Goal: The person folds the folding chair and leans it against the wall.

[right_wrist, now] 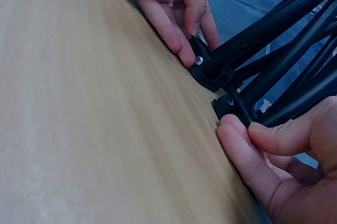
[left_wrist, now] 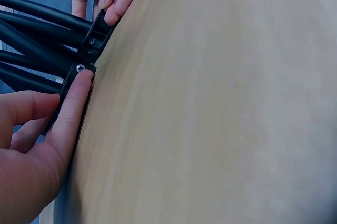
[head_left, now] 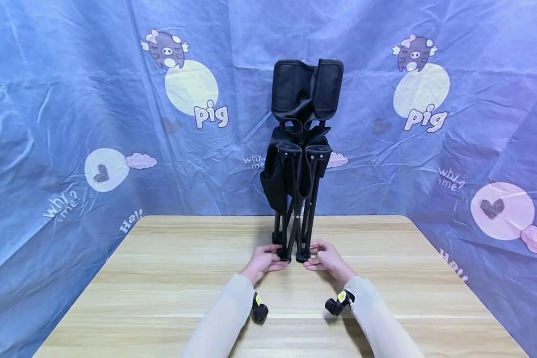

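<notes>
A folded black folding chair (head_left: 288,89) stands upright on the wooden table, its fabric bunched between the tubular legs. Low at its front, my left hand (head_left: 263,259) pinches the left plastic foot (right_wrist: 199,68) between thumb and fingers. Opposite it, my right hand (head_left: 330,260) grips the right foot (right_wrist: 227,107) the same way, thumb on top. Both feet sit close together at the tabletop, each with a screw showing. In the left wrist view, the black leg tubes (left_wrist: 39,31) run away from the feet between the two hands.
The light wooden table (head_left: 183,248) extends to either side of the chair. Behind it hangs a blue cloth (head_left: 250,40) printed with pigs and words. Small black cameras (head_left: 260,312) are strapped to both wrists, over pale sleeves.
</notes>
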`<state>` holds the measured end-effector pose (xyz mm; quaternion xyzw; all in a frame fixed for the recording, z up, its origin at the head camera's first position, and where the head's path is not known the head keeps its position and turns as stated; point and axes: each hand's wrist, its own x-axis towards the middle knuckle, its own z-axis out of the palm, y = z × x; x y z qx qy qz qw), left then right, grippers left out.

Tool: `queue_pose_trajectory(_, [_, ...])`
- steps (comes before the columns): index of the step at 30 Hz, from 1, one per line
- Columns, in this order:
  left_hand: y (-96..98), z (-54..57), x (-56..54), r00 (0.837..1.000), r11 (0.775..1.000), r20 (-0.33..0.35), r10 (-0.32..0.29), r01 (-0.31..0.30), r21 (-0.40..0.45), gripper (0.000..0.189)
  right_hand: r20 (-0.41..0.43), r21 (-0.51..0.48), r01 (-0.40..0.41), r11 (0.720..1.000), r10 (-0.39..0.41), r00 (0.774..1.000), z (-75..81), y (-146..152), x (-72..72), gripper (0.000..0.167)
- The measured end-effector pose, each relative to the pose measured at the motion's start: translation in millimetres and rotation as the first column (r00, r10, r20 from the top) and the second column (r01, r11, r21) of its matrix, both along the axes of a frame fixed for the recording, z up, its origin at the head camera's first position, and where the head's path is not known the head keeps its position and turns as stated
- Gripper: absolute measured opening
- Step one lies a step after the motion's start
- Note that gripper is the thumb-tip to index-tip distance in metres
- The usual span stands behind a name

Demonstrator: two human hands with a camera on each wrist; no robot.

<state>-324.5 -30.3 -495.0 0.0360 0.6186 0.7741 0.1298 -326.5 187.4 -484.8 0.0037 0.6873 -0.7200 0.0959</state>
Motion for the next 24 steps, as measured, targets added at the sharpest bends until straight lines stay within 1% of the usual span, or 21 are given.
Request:
queue_pose_trajectory(5, [1.0,0.4,-3.2,0.999,0.999,-0.007,0.041,-0.041,0.026,0.052,0.001,-0.012,0.001,1.0,-0.001,1.0,1.5,-2,-4.8,0.052])
queue_pose_trajectory(10, [4.5,-0.5,-6.5,0.996,0.994,0.013,0.092,-0.093,0.051,0.05,0.002,-0.014,0.026,1.0,-0.026,1.0,0.4,-3,-9.5,0.052])
queue_pose_trajectory(16, [9.9,0.3,-8.4,0.987,0.987,0.003,0.159,-0.159,0.028,0.05,0.003,-0.015,0.051,0.999,-0.051,0.999,-0.3,-5,-14.2,0.052])
queue_pose_trajectory(24, [15.2,4.0,-12.7,0.97,0.97,0.007,0.242,-0.243,0.016,0.049,-0.005,-0.034,0.077,0.996,-0.078,0.997,-1.3,-10,-20.0,0.05])
